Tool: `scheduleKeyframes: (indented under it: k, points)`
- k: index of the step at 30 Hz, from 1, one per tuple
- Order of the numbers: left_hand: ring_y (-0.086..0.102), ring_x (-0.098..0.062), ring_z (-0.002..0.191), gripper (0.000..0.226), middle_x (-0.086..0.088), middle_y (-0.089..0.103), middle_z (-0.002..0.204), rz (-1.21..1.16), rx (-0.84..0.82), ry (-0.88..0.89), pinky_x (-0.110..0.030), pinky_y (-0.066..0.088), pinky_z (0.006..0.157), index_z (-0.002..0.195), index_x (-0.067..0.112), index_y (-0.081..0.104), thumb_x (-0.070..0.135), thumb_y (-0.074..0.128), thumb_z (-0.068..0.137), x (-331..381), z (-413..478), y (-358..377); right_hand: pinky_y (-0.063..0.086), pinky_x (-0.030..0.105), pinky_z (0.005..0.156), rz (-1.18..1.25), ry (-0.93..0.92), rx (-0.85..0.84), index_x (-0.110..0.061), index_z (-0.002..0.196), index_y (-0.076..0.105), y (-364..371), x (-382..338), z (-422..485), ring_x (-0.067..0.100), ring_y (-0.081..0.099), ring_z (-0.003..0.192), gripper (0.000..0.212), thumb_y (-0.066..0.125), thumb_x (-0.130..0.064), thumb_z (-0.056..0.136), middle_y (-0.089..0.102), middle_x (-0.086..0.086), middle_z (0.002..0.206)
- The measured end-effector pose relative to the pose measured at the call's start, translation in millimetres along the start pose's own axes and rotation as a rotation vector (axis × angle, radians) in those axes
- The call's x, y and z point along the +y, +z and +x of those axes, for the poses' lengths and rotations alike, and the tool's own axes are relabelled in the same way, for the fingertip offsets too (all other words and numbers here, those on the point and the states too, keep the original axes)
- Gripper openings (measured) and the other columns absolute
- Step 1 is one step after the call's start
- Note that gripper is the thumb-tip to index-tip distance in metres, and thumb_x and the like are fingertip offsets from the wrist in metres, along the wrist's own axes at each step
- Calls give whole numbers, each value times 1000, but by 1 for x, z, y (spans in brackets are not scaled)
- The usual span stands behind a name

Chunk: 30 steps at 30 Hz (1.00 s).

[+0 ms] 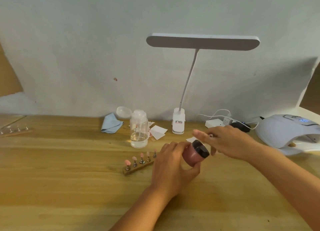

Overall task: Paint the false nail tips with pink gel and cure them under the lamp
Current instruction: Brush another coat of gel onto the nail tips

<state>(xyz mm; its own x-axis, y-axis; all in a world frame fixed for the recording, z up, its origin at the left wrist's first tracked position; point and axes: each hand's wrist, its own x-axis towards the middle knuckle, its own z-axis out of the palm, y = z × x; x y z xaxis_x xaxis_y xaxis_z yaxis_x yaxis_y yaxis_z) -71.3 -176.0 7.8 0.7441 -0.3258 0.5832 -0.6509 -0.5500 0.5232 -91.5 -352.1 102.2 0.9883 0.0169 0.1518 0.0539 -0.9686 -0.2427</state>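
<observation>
Left hand [171, 166] grips tilted pink gel jar [191, 156], blurred right hand [230, 142] just beside its top, grip unclear.

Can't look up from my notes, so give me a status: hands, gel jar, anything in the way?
Left hand grips the gel jar, lid on. Right hand just beyond it, grip blurred. Nail tips on their stand, unobstructed.
</observation>
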Motion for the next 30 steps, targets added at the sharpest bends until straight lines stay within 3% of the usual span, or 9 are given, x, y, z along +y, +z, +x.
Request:
scheduleKeyframes:
  k: [2, 4, 9, 11, 14, 19, 24, 28, 30]
  points:
    - [46, -1, 89, 55, 22, 57, 99, -44, 20, -29, -16, 36, 74, 118, 38, 58, 64, 54, 70, -1, 0, 1, 52, 31, 84, 197, -46, -83, -38, 95, 66, -9, 4, 2, 1, 64, 82, 62, 42, -87, 65, 71, -16, 80]
    - [45, -1, 87, 52, 23, 56, 96, -39, 39, -23, -15, 37, 72, 116, 38, 60, 64, 55, 70, -2, 0, 1, 54, 34, 85, 220, -74, -84, -40, 96, 68, -6, 4, 2, 4, 65, 84, 51, 55, -80, 67, 71, -15, 84]
    - [45, 0, 89, 51, 20, 59, 100, 51, 32, 34, -10, 27, 71, 116, 36, 58, 61, 59, 73, 3, -2, 0, 53, 36, 78, -74, -9, 113, -19, 75, 62, 14, -6, 7, 11, 62, 73, 69, 30, -80, 81, 67, -4, 58]
    - [46, -1, 92, 53, 21, 58, 102, 15, 23, 6, -16, 32, 73, 120, 37, 57, 64, 56, 74, 2, -3, -1, 53, 34, 78, -12, -3, 83, -21, 80, 66, 8, -6, 5, 7, 63, 72, 78, 24, -86, 74, 69, -8, 61]
    - [47, -2, 90, 54, 21, 60, 102, -29, 61, -33, -22, 39, 77, 119, 37, 58, 66, 53, 74, 1, -1, -2, 54, 32, 76, 97, -61, 15, -34, 85, 68, -2, -1, 3, 3, 64, 74, 74, 32, -93, 59, 69, -15, 66]
    - [54, -11, 96, 50, 13, 61, 103, 94, 151, 21, -26, 40, 82, 112, 27, 59, 60, 60, 74, 5, -1, -1, 54, 31, 73, -85, 50, 144, -26, 72, 62, 20, -13, -1, 4, 63, 63, 81, 10, -89, 66, 66, -13, 51]
    - [53, -11, 99, 53, 14, 59, 106, 114, 183, -51, -28, 39, 83, 114, 30, 56, 66, 55, 75, 4, -1, -1, 53, 30, 71, 120, 22, 70, -37, 77, 67, 9, -19, 3, 6, 63, 71, 70, 27, -93, 62, 67, -12, 68]
    - [52, -12, 97, 53, 14, 57, 104, 127, 212, -67, -27, 32, 80, 111, 30, 55, 66, 54, 73, 11, 2, 0, 53, 33, 64, -308, 88, 253, -25, 66, 60, 11, -34, 7, 19, 62, 72, 76, 16, -88, 66, 61, -6, 74]
    - [53, -14, 95, 53, 11, 56, 103, 161, 240, -82, -28, 32, 80, 109, 26, 54, 62, 63, 71, 10, 6, -3, 53, 33, 61, -318, 103, 293, -20, 60, 58, 16, -39, 13, 21, 62, 67, 77, 18, -85, 71, 61, -2, 68]
